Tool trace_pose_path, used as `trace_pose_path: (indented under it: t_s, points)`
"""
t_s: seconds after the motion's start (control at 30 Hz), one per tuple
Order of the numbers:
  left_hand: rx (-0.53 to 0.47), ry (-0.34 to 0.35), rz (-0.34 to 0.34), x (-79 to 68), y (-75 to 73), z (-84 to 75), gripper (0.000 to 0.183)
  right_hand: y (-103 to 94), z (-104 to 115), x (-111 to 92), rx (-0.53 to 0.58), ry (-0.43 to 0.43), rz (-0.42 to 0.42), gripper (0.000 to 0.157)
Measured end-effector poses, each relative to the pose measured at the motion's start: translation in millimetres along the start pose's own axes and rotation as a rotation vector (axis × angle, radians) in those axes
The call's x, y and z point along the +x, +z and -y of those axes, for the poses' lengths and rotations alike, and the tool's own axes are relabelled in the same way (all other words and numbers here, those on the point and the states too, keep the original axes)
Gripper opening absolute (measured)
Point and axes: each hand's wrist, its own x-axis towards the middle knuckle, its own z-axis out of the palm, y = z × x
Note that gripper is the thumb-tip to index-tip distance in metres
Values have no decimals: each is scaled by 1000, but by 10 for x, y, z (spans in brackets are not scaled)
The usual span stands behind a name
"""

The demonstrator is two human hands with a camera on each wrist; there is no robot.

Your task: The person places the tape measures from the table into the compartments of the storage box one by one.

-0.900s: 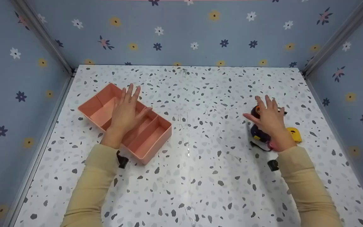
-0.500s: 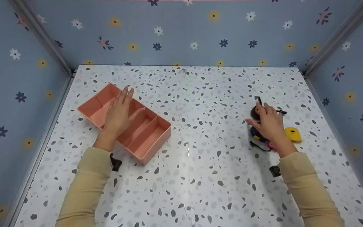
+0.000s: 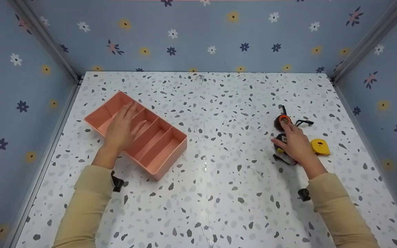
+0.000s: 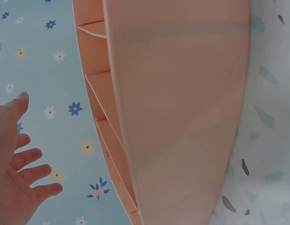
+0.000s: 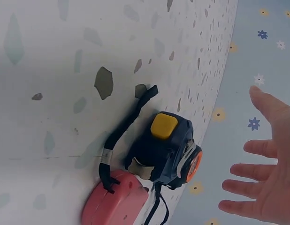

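Note:
My left hand [image 3: 118, 132] hovers over the left part of a pink divided box [image 3: 171, 159], fingers extended and holding nothing. The left wrist view shows this hand [image 4: 13, 180] spread beside the box's long wall [image 4: 178, 93]. On the right, my right hand [image 3: 296, 143] is held above a cluster of tape measures, its fingers loosely extended. Beneath and around it are a black-and-orange tape measure [image 3: 279, 124], a dark blue one with a yellow button [image 5: 164, 125], and a yellow one [image 3: 320, 147]. A pink tape measure [image 5: 118, 199] appears in the right wrist view but is hidden by the hand from the head.
A white speckled tabletop [image 3: 226, 206] lies under everything. Blue flowered panels [image 3: 198, 38] enclose its back and sides, with metal rails [image 3: 367, 41] at the corners. Black straps [image 3: 303, 122] trail from the tape measures.
My left hand has drawn back left and toward me over the box. My right hand has shifted slightly toward me and lower, uncovering the orange-faced tape measure. The box and tape measures have stayed put.

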Motion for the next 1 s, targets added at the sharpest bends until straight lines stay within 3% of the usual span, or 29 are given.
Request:
trace_pose_path:
  t_s: [0.2, 0.57, 1.0]
  points:
    - [-6, -37, 14, -70, 21, 96, 61, 73, -66, -62, 28, 6, 11, 75]
    - [-28, -13, 40, -208, 47, 288, 57, 215, -179, -141, 79, -20, 50, 68]
    - [-51, -12, 66, -390, 43, 507, 56, 332, -263, -152, 43, 9, 47, 68]
